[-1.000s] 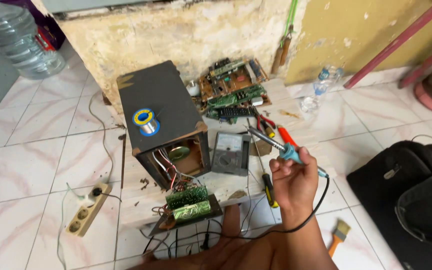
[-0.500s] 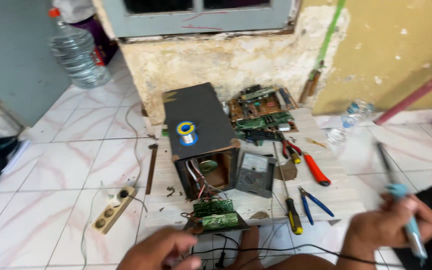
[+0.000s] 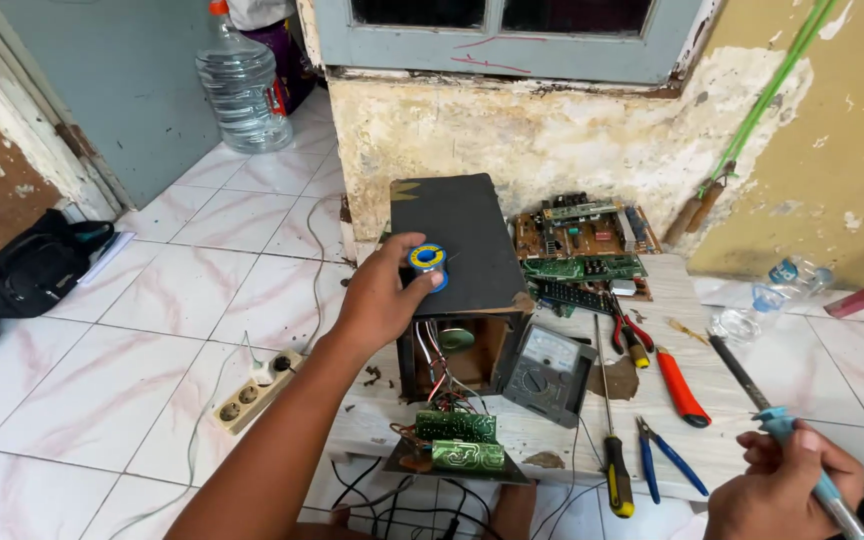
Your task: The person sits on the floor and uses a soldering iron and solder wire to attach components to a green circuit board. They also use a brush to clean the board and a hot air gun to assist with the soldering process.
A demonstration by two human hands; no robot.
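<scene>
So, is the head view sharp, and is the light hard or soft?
Head view: mostly sharp; soft, even daylight with faint shadows; left hand on the solder spool is clear; right hand with the soldering iron is cut by the frame edge; straight lines bend slightly.
</scene>
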